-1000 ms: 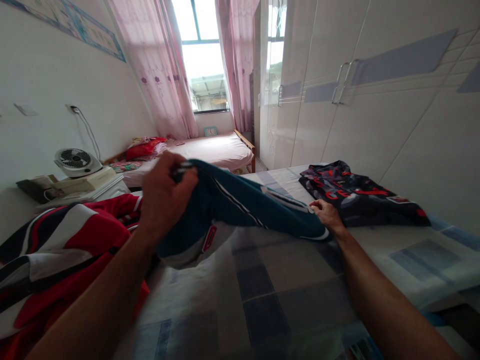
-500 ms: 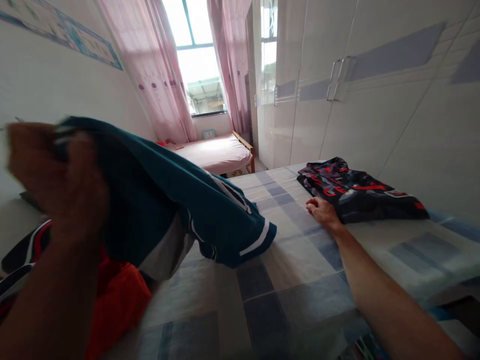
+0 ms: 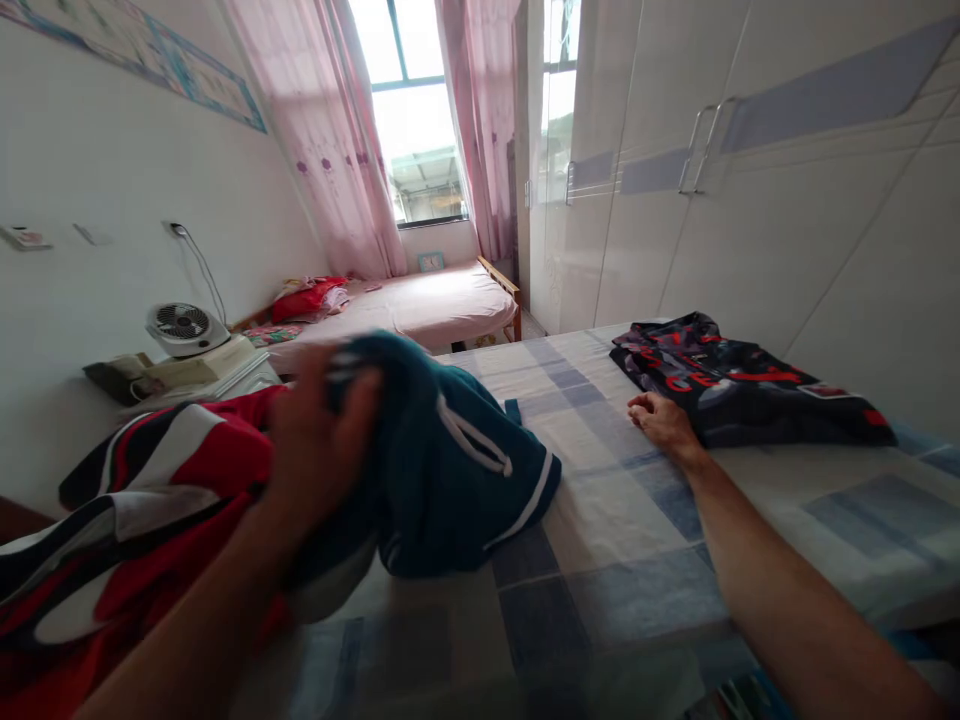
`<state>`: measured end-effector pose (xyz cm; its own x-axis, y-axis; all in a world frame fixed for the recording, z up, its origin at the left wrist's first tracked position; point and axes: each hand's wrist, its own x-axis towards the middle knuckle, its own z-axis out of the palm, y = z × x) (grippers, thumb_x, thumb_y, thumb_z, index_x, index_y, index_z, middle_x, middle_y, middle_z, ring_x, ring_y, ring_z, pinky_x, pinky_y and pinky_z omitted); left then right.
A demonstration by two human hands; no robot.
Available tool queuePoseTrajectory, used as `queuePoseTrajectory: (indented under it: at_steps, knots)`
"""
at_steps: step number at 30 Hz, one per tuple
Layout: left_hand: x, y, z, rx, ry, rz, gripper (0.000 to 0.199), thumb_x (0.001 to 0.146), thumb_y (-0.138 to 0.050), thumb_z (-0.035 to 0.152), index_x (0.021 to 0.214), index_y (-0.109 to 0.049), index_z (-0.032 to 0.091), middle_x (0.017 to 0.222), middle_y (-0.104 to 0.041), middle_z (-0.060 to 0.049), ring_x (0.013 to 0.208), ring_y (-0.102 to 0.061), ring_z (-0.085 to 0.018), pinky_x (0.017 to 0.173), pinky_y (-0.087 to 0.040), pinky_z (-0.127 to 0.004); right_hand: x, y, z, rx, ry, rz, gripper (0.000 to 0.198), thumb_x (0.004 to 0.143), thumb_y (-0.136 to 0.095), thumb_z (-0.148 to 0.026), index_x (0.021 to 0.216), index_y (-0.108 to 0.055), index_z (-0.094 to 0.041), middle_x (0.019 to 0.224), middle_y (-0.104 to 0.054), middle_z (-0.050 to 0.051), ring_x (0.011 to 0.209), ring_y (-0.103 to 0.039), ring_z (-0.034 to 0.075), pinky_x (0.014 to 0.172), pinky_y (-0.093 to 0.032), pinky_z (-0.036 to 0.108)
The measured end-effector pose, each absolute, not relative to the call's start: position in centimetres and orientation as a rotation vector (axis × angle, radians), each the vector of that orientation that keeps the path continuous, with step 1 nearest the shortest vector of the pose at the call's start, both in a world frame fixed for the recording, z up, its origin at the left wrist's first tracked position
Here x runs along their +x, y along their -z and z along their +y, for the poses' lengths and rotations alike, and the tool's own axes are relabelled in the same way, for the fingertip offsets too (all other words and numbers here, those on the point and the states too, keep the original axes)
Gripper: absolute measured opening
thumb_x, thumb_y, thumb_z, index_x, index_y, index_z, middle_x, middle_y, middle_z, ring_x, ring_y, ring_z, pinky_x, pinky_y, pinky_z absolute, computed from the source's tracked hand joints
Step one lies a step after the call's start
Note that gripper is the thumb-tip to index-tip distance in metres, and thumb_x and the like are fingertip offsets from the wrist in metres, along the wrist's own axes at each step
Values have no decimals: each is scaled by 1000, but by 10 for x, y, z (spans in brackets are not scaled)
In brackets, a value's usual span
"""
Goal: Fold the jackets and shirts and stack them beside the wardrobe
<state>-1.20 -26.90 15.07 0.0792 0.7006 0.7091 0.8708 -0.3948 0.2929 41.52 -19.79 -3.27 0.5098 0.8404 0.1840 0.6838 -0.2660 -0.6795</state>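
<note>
My left hand (image 3: 322, 430), blurred by motion, grips a teal garment (image 3: 450, 500) with a white drawstring and a white-striped edge. The bunched cloth hangs from my fingers, and its far end lies on the checked bedsheet (image 3: 592, 490). My right hand (image 3: 664, 420) rests on the sheet with its fingers curled and nothing visible in them. Just beside it lies a folded black shirt (image 3: 735, 385) with red lettering and grey patches. Below my left forearm is a heap of red, black and white clothes (image 3: 150, 500).
A small fan (image 3: 184, 325) stands on a cluttered surface at the left wall. Beyond the bed is a second bed with a pink sheet (image 3: 442, 300), under a curtained window (image 3: 420, 130). White wardrobe doors (image 3: 675, 240) line the right side.
My left hand has come down and to the right, so the teal garment is now lower and more bunched. My right hand stays beside the black shirt. The view has shifted slightly left.
</note>
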Motion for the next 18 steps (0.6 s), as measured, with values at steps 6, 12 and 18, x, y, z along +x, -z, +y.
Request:
queuePoseTrajectory:
  at_steps: [6, 12, 18]
  knots:
    - [26, -72, -267, -2690, 365, -1492, 102, 60, -64, 66, 142, -28, 18, 142, -43, -17, 127, -41, -36, 101, -36, -50, 412, 28, -200, -2042, -289, -1243, 21, 71, -53, -23, 87, -66, -17, 70, -68, 3, 67, -62, 17, 65, -44, 26]
    - [41, -63, -255, -2614, 217, -1446, 73, 67, -67, 28, 133, -38, 17, 115, -61, -13, 103, -58, -30, 83, -47, -41, 411, 20, -202, -2090, -315, -1238, 16, 69, -53, -26, 80, -64, -20, 69, -68, 5, 66, -61, 20, 62, -41, 30]
    - [3, -142, -212, -2187, 585, -1590, 38, 81, -53, 28, 119, -50, 20, 112, -60, -10, 99, -60, -28, 80, -48, -40, 418, 21, -196, -2112, -332, -1246, 9, 66, -56, -30, 73, -61, -26, 69, -67, 6, 65, -59, 24, 61, -41, 34]
